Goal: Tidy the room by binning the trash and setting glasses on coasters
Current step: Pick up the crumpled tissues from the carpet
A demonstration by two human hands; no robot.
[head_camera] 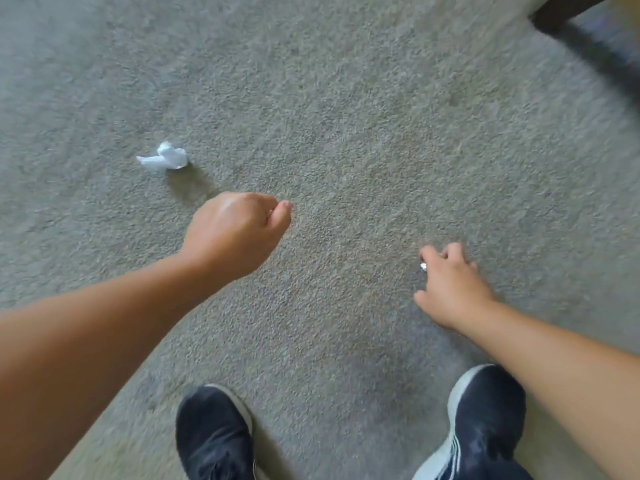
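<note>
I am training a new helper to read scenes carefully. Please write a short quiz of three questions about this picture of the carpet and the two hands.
1. True or false: the crumpled white paper on the carpet is touched by neither the left hand nor the right hand.
2. Which hand appears nearer to the paper? A) the left hand B) the right hand C) both equally near
3. Fill in: a small white bit shows at the fingertips of the ___ hand.

Key: 1 true; 2 A; 3 right.
</note>
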